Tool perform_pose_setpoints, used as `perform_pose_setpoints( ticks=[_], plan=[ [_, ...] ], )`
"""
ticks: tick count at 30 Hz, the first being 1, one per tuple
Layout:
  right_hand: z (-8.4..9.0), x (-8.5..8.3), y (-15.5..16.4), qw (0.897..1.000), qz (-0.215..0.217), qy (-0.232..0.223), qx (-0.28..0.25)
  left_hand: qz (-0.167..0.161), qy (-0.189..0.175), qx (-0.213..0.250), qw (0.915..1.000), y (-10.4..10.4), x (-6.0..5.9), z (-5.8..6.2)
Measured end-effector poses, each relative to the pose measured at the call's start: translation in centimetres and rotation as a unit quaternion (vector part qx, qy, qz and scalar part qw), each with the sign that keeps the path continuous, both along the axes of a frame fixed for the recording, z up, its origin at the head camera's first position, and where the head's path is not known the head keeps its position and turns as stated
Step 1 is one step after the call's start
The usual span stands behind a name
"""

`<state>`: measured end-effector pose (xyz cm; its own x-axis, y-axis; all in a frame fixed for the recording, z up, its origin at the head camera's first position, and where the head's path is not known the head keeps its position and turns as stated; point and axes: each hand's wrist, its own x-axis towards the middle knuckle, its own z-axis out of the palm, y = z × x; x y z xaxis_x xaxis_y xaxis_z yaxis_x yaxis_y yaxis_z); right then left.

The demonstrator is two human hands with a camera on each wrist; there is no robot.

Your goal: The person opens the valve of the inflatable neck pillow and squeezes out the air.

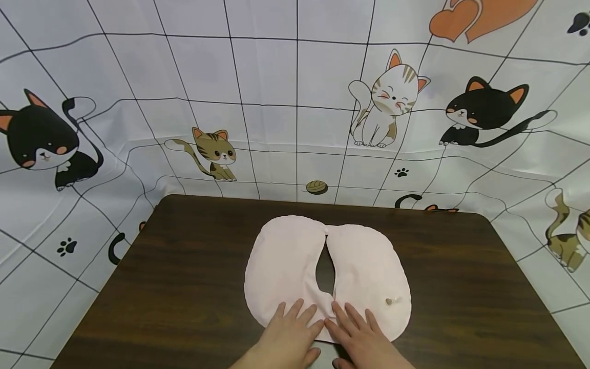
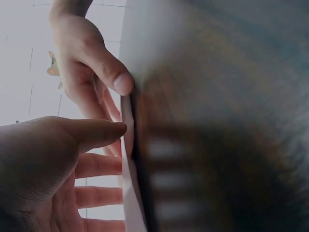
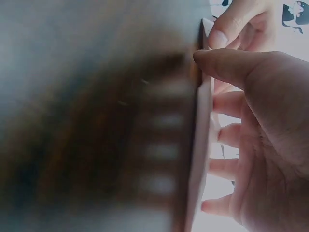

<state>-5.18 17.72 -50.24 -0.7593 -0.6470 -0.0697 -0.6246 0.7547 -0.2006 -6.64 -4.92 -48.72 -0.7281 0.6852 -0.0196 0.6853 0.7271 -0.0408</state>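
Observation:
A pale pink U-shaped neck pillow (image 1: 286,261) lies flat on the table, its two lobes meeting at the far side around a narrow gap. On its right lobe sits a small beige knob (image 1: 388,301). My left hand (image 1: 291,333) rests spread fingers on the near edge, left of the middle. Beside it my right hand (image 1: 357,335) lays its fingers on the same edge, thumbs close to each other. The left wrist view shows the pillow's thin edge (image 2: 129,186) against the fingertips. In the right wrist view the fingers of my right hand (image 3: 260,125) are straight and apart.
The dark brown wooden table (image 1: 184,277) reaches out on both sides of the pillow. Behind and around it hangs a white sheet (image 1: 272,72) with black grid lines and cartoon cats.

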Motion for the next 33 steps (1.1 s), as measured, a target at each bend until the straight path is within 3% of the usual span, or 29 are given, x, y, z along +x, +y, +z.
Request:
perform_pose_setpoints(
  ticks=[4,9,14,19,22,26,30,33],
  plan=[
    [1.3,-0.7,0.2,1.000,0.019,0.004,-0.019,0.008,-0.003,0.025,0.9996,-0.1,-0.4,0.5],
    [2.7,-2.0,0.5,0.994,0.051,0.084,-0.051,0.026,0.022,0.071,0.9969,-0.4,-1.5,1.0],
    [3.7,-3.7,0.4,0.993,0.018,0.082,-0.088,0.046,0.046,0.093,0.9935,-0.9,-3.0,1.8],
    [4.0,-6.1,0.3,0.990,-0.041,0.090,-0.102,0.060,0.059,0.099,0.9915,-1.2,-4.5,2.9],
    [4.1,-7.6,0.4,0.983,-0.086,0.113,-0.115,0.073,0.065,0.107,0.9894,-1.1,-6.0,3.1],
    [4.2,-9.2,0.5,0.970,-0.139,0.141,-0.139,0.098,0.079,0.121,0.9846,-1.0,-9.0,2.4],
    [3.7,-10.8,0.7,0.963,-0.159,0.158,-0.149,0.128,0.084,0.126,0.9801,-1.0,-12.1,1.4],
    [2.7,-12.5,1.1,0.964,-0.164,0.157,-0.137,0.140,0.066,0.139,0.9781,-0.9,-13.8,1.0]
  ],
)
